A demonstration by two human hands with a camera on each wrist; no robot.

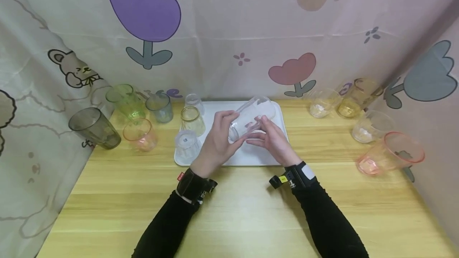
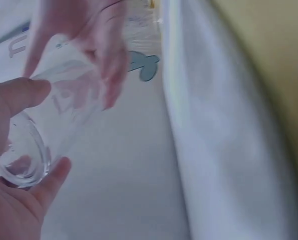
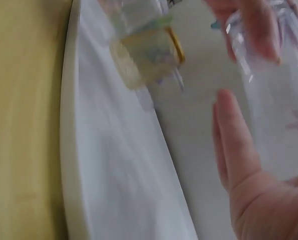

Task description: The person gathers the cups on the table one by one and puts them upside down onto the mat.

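Note:
A tall clear glass (image 1: 252, 114) lies tilted above the white tray (image 1: 258, 156), its mouth pointing to the far right. My left hand (image 1: 229, 127) grips its base end, thumb and fingers curled round it. My right hand (image 1: 259, 131) holds its side, fingers over the top and thumb below. In the left wrist view the clear glass (image 2: 43, 132) sits between my left thumb (image 2: 18, 95) and palm. The right wrist view has the clear glass (image 3: 281, 95) next to my right thumb (image 3: 234, 145).
Three upturned cups (image 1: 187, 145) (image 1: 192, 119) (image 1: 194, 102) stand on the tray's left side. A grey tumbler (image 1: 94, 127), green cup (image 1: 126, 99), orange cup (image 1: 140, 133) and blue-grey cup (image 1: 159, 106) stand left. At right stand a yellow cup (image 1: 358, 96), pink cup (image 1: 392, 154) and clear cups (image 1: 322, 102). Curtains wall in the table.

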